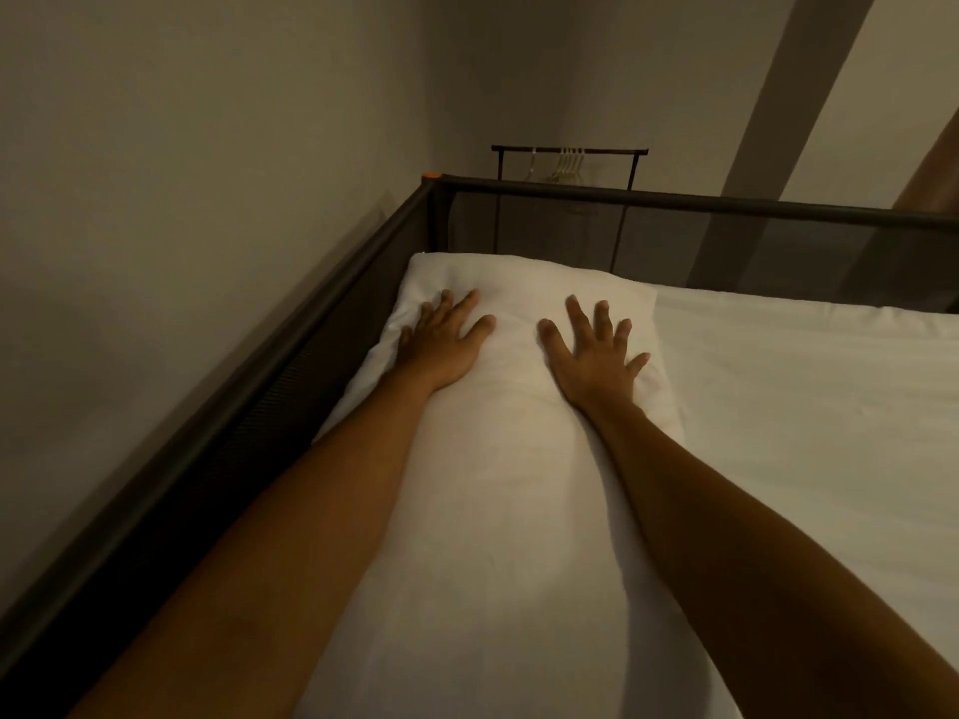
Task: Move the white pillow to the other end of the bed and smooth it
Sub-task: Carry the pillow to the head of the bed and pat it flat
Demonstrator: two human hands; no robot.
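The white pillow lies flat in the far left corner of the bed, its far edge close to the end rail. Both my arms stretch out over it. My left hand rests palm down on the pillow's left side, fingers spread, near the pillow's left edge. On the pillow's right side my right hand also lies flat with its fingers apart. Neither hand grips anything. A white sheet covers the mattress to the right of the pillow.
A dark metal rail with mesh panels closes the far end of the bed, and another runs along the left side against the wall. Behind the far rail stands a clothes rack with several hangers.
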